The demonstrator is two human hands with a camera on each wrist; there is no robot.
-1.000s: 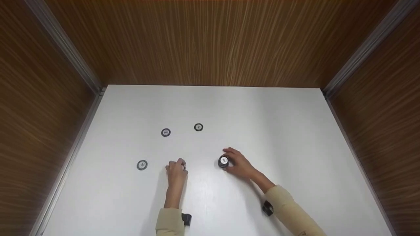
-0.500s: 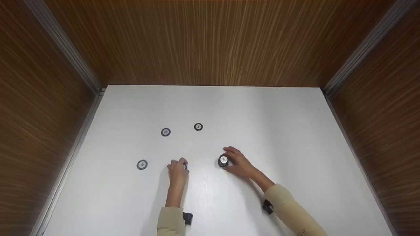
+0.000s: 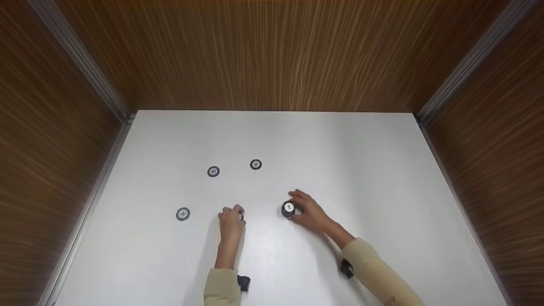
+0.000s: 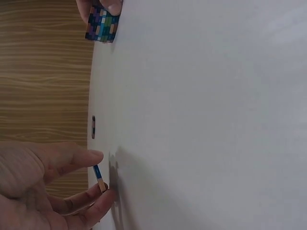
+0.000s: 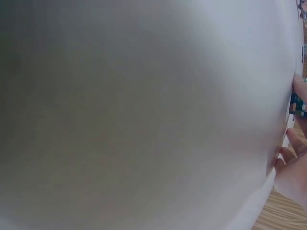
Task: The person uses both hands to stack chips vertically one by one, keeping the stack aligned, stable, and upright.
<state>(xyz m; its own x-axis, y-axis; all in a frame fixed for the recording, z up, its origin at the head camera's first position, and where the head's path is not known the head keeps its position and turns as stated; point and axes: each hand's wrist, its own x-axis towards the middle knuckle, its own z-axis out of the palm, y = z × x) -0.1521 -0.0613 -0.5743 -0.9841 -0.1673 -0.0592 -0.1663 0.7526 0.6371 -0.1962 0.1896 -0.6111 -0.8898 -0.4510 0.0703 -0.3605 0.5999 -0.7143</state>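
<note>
Between thumb and fingers, my left hand pinches a single poker chip, held on edge just above the white table. Most of that chip is hidden in the head view. To its right, my right hand grips a stack of poker chips standing on the table, with the thumb on the near side and fingers on the far side. The top chip has a white centre label. In the left wrist view the side of the stack shows many coloured edges. The right wrist view catches the stack only at its border.
Three loose chips lie flat: a grey one left of my left hand, a dark purplish one farther back, and a black one beside it. Wood-grain panels wall the white table at the back and sides.
My left hand has shifted slightly to the right with the pinched chip turned a little. My right hand and the stack stay in nearly the same place.
</note>
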